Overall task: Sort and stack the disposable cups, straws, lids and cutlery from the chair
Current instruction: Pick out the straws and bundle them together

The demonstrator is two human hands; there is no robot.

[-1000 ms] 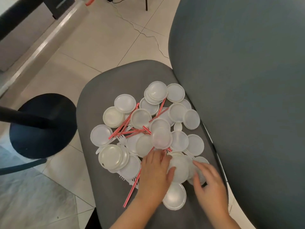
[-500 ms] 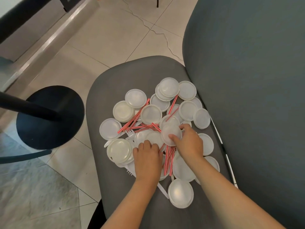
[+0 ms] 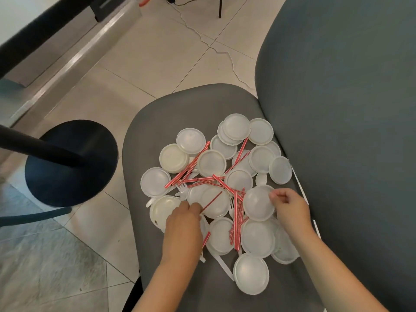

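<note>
Several white plastic lids (image 3: 211,162) lie scattered over the grey chair seat (image 3: 171,109), mixed with red-and-white striped straws (image 3: 236,212) and white plastic cutlery (image 3: 225,265). My left hand (image 3: 182,226) rests knuckles-up on the pile's near left side, its fingertips pinching one thin red straw (image 3: 211,201) that slants up to the right. My right hand (image 3: 291,208) grips the right rim of one translucent lid (image 3: 257,203), tilted above the others. No cups are visible.
The chair's tall dark backrest (image 3: 342,109) rises right beside the pile. A black round stand base (image 3: 72,163) with a slanted pole sits on the tiled floor to the left. A thin white cable (image 3: 216,49) runs across the tiles behind the seat.
My right hand has moved right and back with a lid in its fingers. My left hand has shifted left and pinched a single straw. The camera has also shifted.
</note>
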